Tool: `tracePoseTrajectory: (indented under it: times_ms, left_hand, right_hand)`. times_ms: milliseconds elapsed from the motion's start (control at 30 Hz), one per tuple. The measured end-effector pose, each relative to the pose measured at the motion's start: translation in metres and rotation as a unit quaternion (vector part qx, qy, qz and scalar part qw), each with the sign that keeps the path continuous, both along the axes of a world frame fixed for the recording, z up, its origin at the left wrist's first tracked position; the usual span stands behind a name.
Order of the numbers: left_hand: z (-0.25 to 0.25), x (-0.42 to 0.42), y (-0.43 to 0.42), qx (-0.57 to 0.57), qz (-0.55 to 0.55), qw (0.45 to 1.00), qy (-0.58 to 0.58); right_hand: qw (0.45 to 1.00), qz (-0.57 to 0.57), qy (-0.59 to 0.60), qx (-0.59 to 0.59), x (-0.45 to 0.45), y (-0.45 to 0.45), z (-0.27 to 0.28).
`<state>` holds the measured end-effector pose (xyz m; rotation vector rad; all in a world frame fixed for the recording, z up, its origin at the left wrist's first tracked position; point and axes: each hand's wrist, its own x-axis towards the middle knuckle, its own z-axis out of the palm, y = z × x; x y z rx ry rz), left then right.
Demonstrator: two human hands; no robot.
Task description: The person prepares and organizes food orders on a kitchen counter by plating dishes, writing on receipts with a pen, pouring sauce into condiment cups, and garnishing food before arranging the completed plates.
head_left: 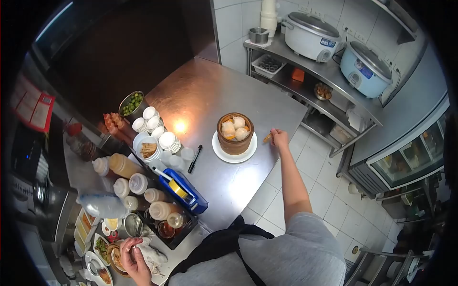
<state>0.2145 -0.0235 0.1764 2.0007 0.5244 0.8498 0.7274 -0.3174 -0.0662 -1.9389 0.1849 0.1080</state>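
Observation:
A round bamboo steamer (234,144) holds several pale dumplings (234,127) with orange bits among them. It stands on a white plate (248,155) on the steel counter. To its right, at the counter's edge, my right hand (280,138) is closed on a small tan wooden piece (267,138) that looks like a clothespin; it is apart from the steamer. My left hand (135,261) is low at the left, fingers loosely curled and apart, with nothing visible in them. Beside it lie a crumpled white cloth (152,255) and a bowl of food (114,257).
Left on the counter (210,95) are a cup of similar wooden pieces (148,150), stacked white cups (169,141), a black marker (195,158), a blue tape dispenser (183,190) and several sauce bottles (163,210). Rice cookers (312,35) stand on a back-right shelf.

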Motion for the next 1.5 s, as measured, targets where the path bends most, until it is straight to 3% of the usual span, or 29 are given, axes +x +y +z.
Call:
tracePoseTrajectory:
  times_ms: [33, 100, 133, 333, 400, 500, 567, 600, 700, 733, 800, 833, 967, 1000, 1100, 1167, 1200, 1300, 1367, 1500]
  left_hand:
    - [0.003, 0.009, -0.001, 0.01, -0.02, 1.0, 0.016]
    - [0.01, 0.027, -0.005, 0.02, -0.029, 0.999, 0.041]
    - [0.012, 0.034, -0.005, 0.028, -0.027, 0.998, 0.058]
    - [0.026, 0.066, -0.009, 0.031, -0.035, 0.993, 0.106]
    - [0.024, 0.066, -0.002, 0.031, -0.035, 0.993, 0.104]
    - [0.023, 0.07, 0.002, 0.028, -0.004, 0.995, 0.1]
    - [0.029, 0.072, 0.006, 0.117, -0.031, 0.98, 0.16]
    - [0.029, 0.07, 0.003, 0.078, 0.017, 0.986, 0.148]
    - [0.042, 0.058, 0.005, 0.081, 0.008, 0.985, 0.153]
    - [0.042, 0.05, 0.008, 0.082, 0.003, 0.987, 0.137]
    - [0.052, 0.031, 0.015, 0.093, 0.012, 0.987, 0.129]
    - [0.063, 0.023, 0.018, 0.087, 0.011, 0.989, 0.119]
    - [0.116, -0.022, 0.049, 0.271, 0.089, 0.958, 0.032]
    - [0.133, -0.031, 0.058, 0.256, 0.133, 0.957, 0.012]
    - [0.201, -0.038, 0.102, 0.283, 0.179, 0.93, -0.153]
    - [0.246, -0.021, 0.13, 0.126, 0.138, 0.921, -0.341]
    - [0.266, -0.014, 0.146, 0.109, 0.136, 0.921, -0.348]
    - [0.311, 0.007, 0.188, 0.089, 0.126, 0.919, -0.361]
    - [0.328, 0.015, 0.236, 0.162, 0.095, 0.915, -0.356]
    - [0.334, 0.014, 0.243, 0.1, 0.021, 0.922, -0.374]
  right_hand:
    - [1.0, -0.003, 0.006, 0.002, 0.001, 0.004, -0.009]
    - [0.955, -0.088, 0.067, 0.274, 0.0, 0.021, -0.021]
    - [0.953, -0.062, 0.082, 0.285, 0.0, 0.027, -0.022]
    - [0.958, 0.029, 0.191, 0.21, -0.044, 0.021, 0.03]
    - [0.945, 0.077, 0.21, 0.237, -0.077, 0.029, -0.003]
    - [0.932, 0.089, 0.183, 0.3, -0.124, 0.076, -0.008]
    - [0.94, 0.022, 0.146, 0.307, -0.116, 0.095, -0.019]
    - [0.934, 0.007, 0.157, 0.321, -0.111, 0.102, -0.019]
    - [0.929, -0.032, 0.172, 0.327, -0.076, 0.125, -0.03]
    - [0.927, 0.001, 0.075, 0.367, -0.058, 0.136, -0.044]
    - [0.923, 0.074, 0.062, 0.371, -0.033, 0.156, -0.031]
    - [0.918, 0.033, 0.076, 0.387, -0.02, 0.178, -0.025]
    - [0.968, 0.082, 0.111, 0.208, 0.025, 0.213, -0.031]
    - [0.971, 0.107, 0.144, 0.155, 0.028, 0.215, -0.024]
    - [0.942, 0.214, 0.258, 0.003, 0.026, 0.205, 0.019]
    - [0.915, 0.284, 0.282, -0.043, 0.021, 0.198, 0.049]
    - [0.905, 0.324, 0.273, -0.043, 0.018, 0.198, 0.068]
    - [0.876, 0.448, 0.178, 0.003, 0.001, 0.207, 0.133]
    - [0.824, 0.557, 0.088, 0.044, -0.025, 0.217, 0.197]
    - [0.72, 0.652, -0.147, 0.188, -0.158, 0.234, 0.356]
